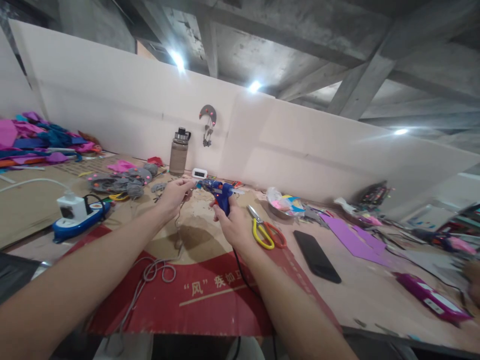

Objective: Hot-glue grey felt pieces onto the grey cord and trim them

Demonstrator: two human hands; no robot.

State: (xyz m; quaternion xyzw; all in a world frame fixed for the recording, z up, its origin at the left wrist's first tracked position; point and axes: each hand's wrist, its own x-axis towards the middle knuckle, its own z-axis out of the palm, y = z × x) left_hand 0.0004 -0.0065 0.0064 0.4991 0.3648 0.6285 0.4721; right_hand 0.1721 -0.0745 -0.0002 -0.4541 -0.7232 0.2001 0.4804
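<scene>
My right hand (pixel 231 216) is wrapped round the handle of a blue hot glue gun (pixel 222 196), a clear glue stick (pixel 238 191) poking out of its back. The gun's nozzle points left, close to my left hand (pixel 177 196). That hand is closed in a pinch, and a thin grey cord (pixel 177 220) hangs from its fingers. A small bright blue bit (pixel 198 185) shows at the fingertips by the nozzle; its kind is unclear. Loops of the cord lie on red printed cardboard (pixel 210 305) below.
Scissors (pixel 264 230) and a black phone (pixel 317 256) lie to the right, near a metal bowl (pixel 283 212) and purple sheets (pixel 352 240). A bottle (pixel 179 152), grey yarn pieces (pixel 131 185) and a blue power strip (pixel 79 220) stand left. Another person's hand (pixel 473 280) shows far right.
</scene>
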